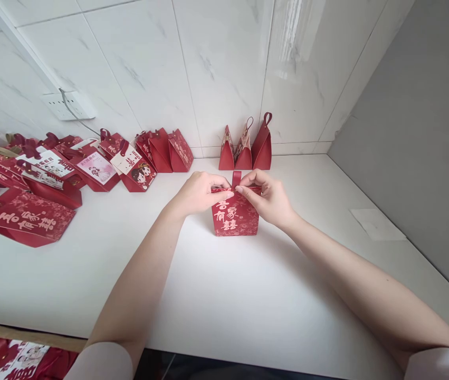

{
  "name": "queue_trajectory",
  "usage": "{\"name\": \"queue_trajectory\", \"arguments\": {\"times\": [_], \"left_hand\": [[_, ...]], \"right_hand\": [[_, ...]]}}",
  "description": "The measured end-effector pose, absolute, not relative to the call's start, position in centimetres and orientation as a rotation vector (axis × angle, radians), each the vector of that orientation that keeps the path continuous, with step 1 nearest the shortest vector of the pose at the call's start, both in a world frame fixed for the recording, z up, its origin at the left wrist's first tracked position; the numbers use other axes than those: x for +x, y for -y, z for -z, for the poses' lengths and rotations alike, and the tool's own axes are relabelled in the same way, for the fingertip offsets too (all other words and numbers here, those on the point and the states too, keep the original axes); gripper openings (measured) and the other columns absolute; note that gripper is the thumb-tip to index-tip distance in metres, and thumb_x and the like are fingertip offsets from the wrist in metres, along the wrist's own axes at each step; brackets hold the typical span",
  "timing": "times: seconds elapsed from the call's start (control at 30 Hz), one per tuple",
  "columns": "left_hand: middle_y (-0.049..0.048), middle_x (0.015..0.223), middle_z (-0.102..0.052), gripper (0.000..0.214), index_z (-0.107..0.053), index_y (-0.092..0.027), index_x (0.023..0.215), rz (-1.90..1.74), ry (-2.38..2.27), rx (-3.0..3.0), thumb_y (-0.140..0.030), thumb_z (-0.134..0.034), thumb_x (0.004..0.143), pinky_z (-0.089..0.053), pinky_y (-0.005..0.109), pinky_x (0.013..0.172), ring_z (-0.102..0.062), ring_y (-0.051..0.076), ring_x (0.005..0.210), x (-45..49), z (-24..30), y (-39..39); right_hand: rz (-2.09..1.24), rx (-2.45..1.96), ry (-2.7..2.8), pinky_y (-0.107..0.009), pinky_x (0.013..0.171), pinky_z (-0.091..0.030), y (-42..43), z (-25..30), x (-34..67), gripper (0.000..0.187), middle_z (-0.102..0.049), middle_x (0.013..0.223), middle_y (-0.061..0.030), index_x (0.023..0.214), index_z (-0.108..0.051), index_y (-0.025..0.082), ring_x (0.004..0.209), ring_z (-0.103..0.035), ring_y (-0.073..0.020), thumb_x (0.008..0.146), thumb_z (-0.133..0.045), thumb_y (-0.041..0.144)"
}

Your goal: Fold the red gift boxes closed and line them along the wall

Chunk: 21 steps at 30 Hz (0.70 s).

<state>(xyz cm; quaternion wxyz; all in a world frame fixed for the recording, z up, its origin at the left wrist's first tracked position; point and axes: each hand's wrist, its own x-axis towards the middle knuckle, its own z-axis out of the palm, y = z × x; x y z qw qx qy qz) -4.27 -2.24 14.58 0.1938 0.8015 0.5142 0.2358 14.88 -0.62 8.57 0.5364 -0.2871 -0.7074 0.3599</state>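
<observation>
A red gift box (237,219) with pale printed characters stands upright on the white counter, its front facing me. From its top edge rises a dark red ribbon loop (236,178). My left hand (204,191) pinches the top edge on the left, thumb in front and fingers behind. On the other side, my right hand (266,195) pinches the top edge close to the ribbon's base, thumb in front. The fingers behind the box are partly hidden.
Three red boxes (245,153) stand by the tiled wall behind. Many more red boxes (30,216) crowd the left of the counter (224,306). A wall socket (68,105) with a cable is above them. Flat white paper (378,224) lies right. More boxes (18,359) sit below the front edge.
</observation>
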Motion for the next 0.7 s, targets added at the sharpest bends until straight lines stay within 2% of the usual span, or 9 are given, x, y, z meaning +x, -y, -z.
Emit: {"name": "queue_trajectory", "arguments": {"times": [0.07,0.13,0.2,0.3,0.4,0.57,0.7], "left_hand": [[-0.0026,0.061,-0.063,0.022,-0.07,-0.018,0.075,-0.65,-1.465,2.257,-0.038,-0.062,0.081,-0.029,0.025,0.049,-0.043,0.009,0.049,-4.3,-14.7,2.3],[-0.0017,0.066,-0.066,0.02,-0.07,-0.019,0.075,-0.653,-1.452,2.264,-0.036,-0.062,0.081,-0.035,0.025,0.054,-0.051,0.011,0.057,-4.3,-14.8,2.5],[0.0002,0.077,-0.07,0.017,-0.071,-0.019,0.08,-0.684,-1.424,2.264,-0.035,-0.064,0.08,-0.042,0.026,0.062,-0.06,0.014,0.069,-4.3,-15.0,2.6],[0.0018,0.087,-0.072,0.018,-0.072,-0.019,0.085,-0.735,-1.413,2.27,-0.035,-0.066,0.079,-0.046,0.027,0.072,-0.064,0.017,0.081,-4.2,-14.9,2.7],[0.0013,0.08,-0.071,0.019,-0.071,-0.019,0.081,-0.74,-1.419,2.289,-0.037,-0.062,0.082,-0.046,0.027,0.07,-0.064,0.017,0.077,-4.2,-14.7,2.4],[0.0013,0.071,-0.068,0.024,-0.069,-0.017,0.078,-0.712,-1.388,2.303,-0.039,-0.059,0.082,-0.041,0.025,0.057,-0.059,0.014,0.065,-4.5,-14.2,2.0],[0.0017,0.072,-0.068,0.023,-0.069,-0.016,0.078,-0.725,-1.327,2.293,-0.037,-0.059,0.083,-0.042,0.025,0.06,-0.06,0.015,0.068,-4.9,-14.3,1.9]], "right_hand": [[-0.938,-0.68,1.66,-0.03,0.069,-0.049,0.4,-8.6,15.0,0.017,-0.066,0.082,-0.0011,0.091,-0.057,0.021,0.076,-0.062,-0.0159,0.086,-0.067,0.033],[-0.961,-0.682,1.682,-0.031,0.074,-0.05,0.2,-8.5,15.1,0.022,-0.065,0.088,-0.0018,0.097,-0.056,0.021,0.082,-0.063,-0.0168,0.084,-0.069,0.034],[-0.909,-0.704,1.735,-0.031,0.077,-0.049,0.0,-8.5,15.3,0.019,-0.063,0.09,-0.0021,0.093,-0.058,0.021,0.084,-0.061,-0.017,0.084,-0.069,0.034],[-0.818,-0.771,1.777,-0.032,0.075,-0.047,-0.3,-8.4,15.4,0.016,-0.062,0.085,-0.0019,0.083,-0.06,0.02,0.081,-0.059,-0.017,0.086,-0.067,0.035],[-0.801,-0.779,1.816,-0.031,0.071,-0.047,-0.4,-8.3,15.5,0.018,-0.063,0.083,-0.0021,0.083,-0.061,0.02,0.076,-0.059,-0.0167,0.088,-0.064,0.036],[-0.664,-0.713,1.933,-0.029,0.063,-0.044,-0.3,-8.4,15.7,0.017,-0.062,0.084,-0.0032,0.086,-0.061,0.02,0.072,-0.056,-0.0162,0.093,-0.057,0.036],[-0.594,-0.673,2.008,-0.029,0.061,-0.042,-0.3,-8.7,16.1,0.018,-0.063,0.084,-0.004,0.088,-0.061,0.02,0.071,-0.055,-0.0165,0.095,-0.053,0.034]]}}
